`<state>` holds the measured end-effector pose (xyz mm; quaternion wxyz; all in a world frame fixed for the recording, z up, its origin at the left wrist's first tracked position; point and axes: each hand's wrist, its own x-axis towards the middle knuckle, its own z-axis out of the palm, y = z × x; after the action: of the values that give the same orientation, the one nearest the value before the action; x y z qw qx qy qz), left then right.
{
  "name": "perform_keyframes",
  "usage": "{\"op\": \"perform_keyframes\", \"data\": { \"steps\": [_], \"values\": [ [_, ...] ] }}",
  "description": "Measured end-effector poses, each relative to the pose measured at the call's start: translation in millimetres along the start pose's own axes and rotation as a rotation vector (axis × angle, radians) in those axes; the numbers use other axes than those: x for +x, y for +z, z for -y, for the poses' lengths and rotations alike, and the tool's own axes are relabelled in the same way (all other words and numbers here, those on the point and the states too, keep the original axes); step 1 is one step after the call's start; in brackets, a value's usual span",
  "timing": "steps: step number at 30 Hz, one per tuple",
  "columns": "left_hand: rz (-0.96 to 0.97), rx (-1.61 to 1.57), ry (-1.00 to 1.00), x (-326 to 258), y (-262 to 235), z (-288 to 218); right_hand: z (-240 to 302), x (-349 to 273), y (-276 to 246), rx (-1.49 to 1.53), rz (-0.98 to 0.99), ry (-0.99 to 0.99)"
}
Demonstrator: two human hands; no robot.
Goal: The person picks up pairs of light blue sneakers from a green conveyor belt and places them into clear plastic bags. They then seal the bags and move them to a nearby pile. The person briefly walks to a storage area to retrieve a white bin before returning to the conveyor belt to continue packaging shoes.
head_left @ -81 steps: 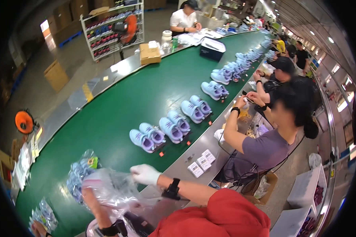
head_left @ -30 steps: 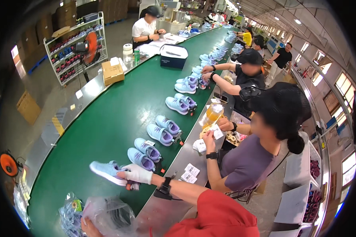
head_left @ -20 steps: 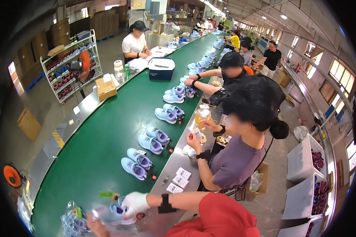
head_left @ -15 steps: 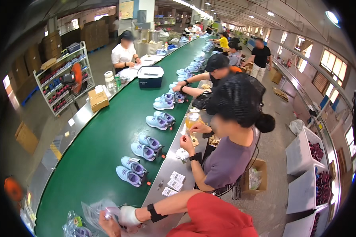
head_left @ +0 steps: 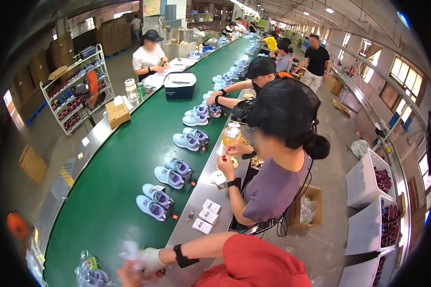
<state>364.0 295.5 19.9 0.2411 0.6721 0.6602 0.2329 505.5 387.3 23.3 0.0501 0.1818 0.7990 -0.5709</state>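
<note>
Low on the green conveyor belt (head_left: 100,205), my left hand (head_left: 128,274) is bare and smeared by motion beside a pale lavender-white thing (head_left: 130,252) too blurred to name. My right hand (head_left: 152,259), in a white glove below a black wristband, is close against the same thing; its fingers are curled in and largely hidden. A small dark and reddish bit shows below the glove. Left of my hands lies a clear plastic bag (head_left: 88,268) with a lavender shoe (head_left: 99,277) in it. Ahead stands the nearest pair of light-blue and lavender sneakers (head_left: 151,206), with an orange-red tag beside it.
More sneaker pairs (head_left: 169,177) run up the belt. Small white boxes (head_left: 207,215) lie on its metal edge, by a co-worker in purple (head_left: 277,186). Across are a dark blue bin (head_left: 179,92), a cardboard box (head_left: 117,114), an orange fan (head_left: 92,89) and a shoe rack (head_left: 74,93).
A clear plastic sheet or bag at my left hand, spread out earlier, no longer shows plainly there. That hand is now blurred. My view has shifted slightly, and the right glove stays close by.
</note>
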Motion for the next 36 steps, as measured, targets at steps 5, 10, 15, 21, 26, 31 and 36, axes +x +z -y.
{"op": "perform_keyframes", "data": {
  "steps": [5,10,15,21,26,31,36],
  "values": [
    [-0.465,-0.275,0.105,26.2,6.5,3.2,-40.0,54.8,58.6,-0.604,-0.160,-0.706],
    [-0.489,-0.384,-0.110,27.7,-8.1,4.0,5.3,28.2,56.2,-1.066,0.309,-0.210],
    [0.353,-0.117,-0.282,-17.9,-1.7,-4.0,-42.3,61.3,54.4,0.076,-0.111,-0.189],
    [-0.499,-0.194,-0.260,-12.4,-47.2,42.8,-57.7,192.5,71.8,0.187,-0.379,-0.379],
    [-0.509,-0.275,-0.297,-3.1,-59.4,60.8,-84.0,269.3,131.5,0.055,-0.459,-0.425],
    [-0.849,-0.828,-0.717,-47.1,-55.5,126.8,-93.3,180.8,123.3,-0.142,0.108,-0.082],
    [-0.737,-0.934,-0.649,-18.0,-13.9,104.3,-74.8,98.0,57.9,0.634,0.022,0.016]
  ]
}}
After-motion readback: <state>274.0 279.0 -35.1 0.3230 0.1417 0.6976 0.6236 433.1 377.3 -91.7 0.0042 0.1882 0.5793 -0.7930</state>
